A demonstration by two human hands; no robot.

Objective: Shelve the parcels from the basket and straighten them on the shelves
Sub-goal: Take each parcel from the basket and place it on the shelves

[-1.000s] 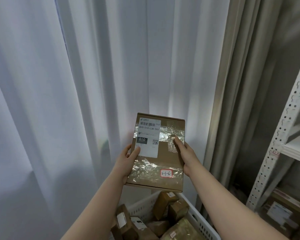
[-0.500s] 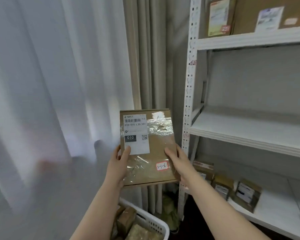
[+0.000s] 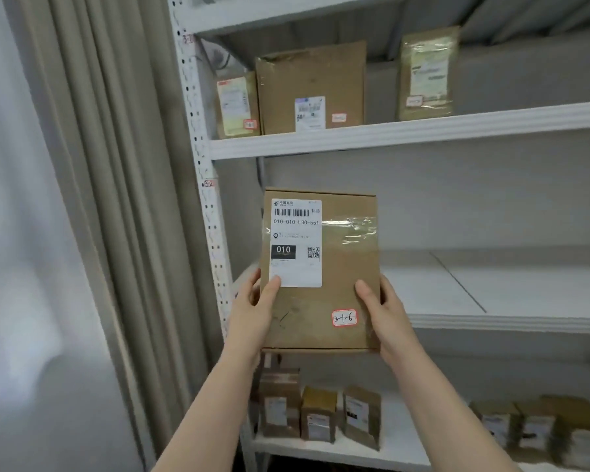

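Observation:
I hold a flat brown cardboard parcel point(image 3: 334, 294) upright in front of the white shelf unit. It bears a white shipping label and a small red-edged sticker reading 3-1-6. My left hand point(image 3: 252, 308) grips its lower left edge with the thumb on the label. My right hand point(image 3: 382, 311) grips the lower right edge with the thumb on the front. The parcel hangs in front of the left end of the middle shelf point(image 3: 491, 321). The basket is out of view.
The upper shelf point(image 3: 423, 131) carries three upright parcels point(image 3: 310, 90). The lower shelf point(image 3: 372, 451) holds several small parcels point(image 3: 317, 413) in a row. A perforated white upright point(image 3: 201, 165) stands at left, beside beige and white curtains point(image 3: 92, 199).
My view has swung right from the curtain and basket to face the shelf unit. The parcel came along in both hands and now sits before the middle shelf.

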